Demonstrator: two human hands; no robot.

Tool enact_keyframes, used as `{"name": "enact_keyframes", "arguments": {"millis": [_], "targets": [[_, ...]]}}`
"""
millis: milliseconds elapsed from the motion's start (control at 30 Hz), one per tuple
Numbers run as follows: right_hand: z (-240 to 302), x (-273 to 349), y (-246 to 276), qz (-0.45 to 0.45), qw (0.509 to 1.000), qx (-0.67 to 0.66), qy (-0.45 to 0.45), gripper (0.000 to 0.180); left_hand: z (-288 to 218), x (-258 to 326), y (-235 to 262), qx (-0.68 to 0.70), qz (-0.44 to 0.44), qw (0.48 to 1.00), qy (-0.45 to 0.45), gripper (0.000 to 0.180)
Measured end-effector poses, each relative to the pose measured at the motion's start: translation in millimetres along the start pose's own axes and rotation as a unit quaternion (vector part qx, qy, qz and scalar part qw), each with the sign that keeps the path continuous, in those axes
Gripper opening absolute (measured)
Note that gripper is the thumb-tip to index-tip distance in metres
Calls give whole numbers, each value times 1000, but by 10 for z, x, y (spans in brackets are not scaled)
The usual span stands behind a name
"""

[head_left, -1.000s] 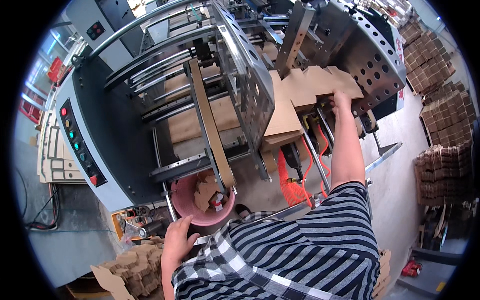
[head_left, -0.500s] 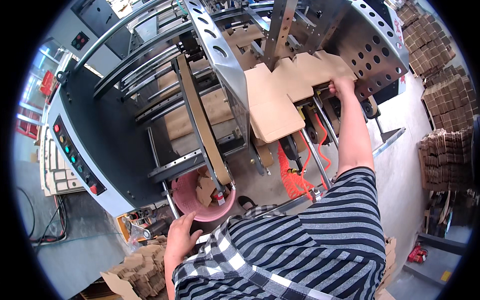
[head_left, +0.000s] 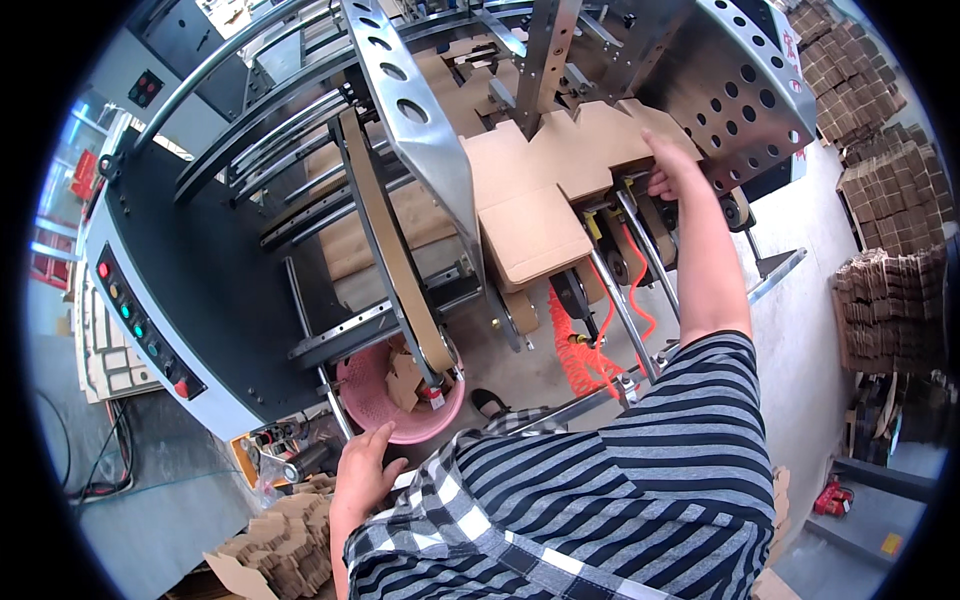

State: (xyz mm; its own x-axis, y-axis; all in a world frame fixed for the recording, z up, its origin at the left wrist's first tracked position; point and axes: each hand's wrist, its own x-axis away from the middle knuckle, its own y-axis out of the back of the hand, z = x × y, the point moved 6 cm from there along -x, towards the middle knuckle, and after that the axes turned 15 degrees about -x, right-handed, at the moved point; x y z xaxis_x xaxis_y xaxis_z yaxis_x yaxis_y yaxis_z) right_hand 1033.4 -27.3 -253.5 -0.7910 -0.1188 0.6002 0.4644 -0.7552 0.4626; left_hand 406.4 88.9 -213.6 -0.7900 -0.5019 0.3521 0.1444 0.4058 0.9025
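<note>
Right hand (head_left: 674, 172) at the feeder's (head_left: 648, 240) right front corner, thumb apart, fingers curled — hard to tell if they pinch the cardboard blanks (head_left: 535, 230) lying along the front edge — left hand (head_left: 365, 468) loosely spread, and an uneven nudge could skew them into a jam

A pink basket (head_left: 366, 396) holds cardboard scraps (head_left: 404, 383).

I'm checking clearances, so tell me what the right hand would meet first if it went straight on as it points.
Most likely the flat brown cardboard: the right hand overlaps its edge in this view. Depth is unclear, so the hand might instead pass just above it.
</note>
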Motion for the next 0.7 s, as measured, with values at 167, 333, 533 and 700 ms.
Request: {"name": "enact_keyframes", "arguments": {"millis": [167,333,533,700], "targets": [[35,-95,-220,-7,980,-183,77,74,-14,-33,6,-10,-6,1000,-16,58],[-57,183,-305,34,990,-132,21,81,-50,-73,4,-5,9,1000,-19,57],[-115,-41,-336,62,981,-181,43,91,-129,-137,52,-13,20,999,-41,58],[26,574,-48,-18,979,5,205,63,-92,-105,73,-16,19,999,-28,58]]}}
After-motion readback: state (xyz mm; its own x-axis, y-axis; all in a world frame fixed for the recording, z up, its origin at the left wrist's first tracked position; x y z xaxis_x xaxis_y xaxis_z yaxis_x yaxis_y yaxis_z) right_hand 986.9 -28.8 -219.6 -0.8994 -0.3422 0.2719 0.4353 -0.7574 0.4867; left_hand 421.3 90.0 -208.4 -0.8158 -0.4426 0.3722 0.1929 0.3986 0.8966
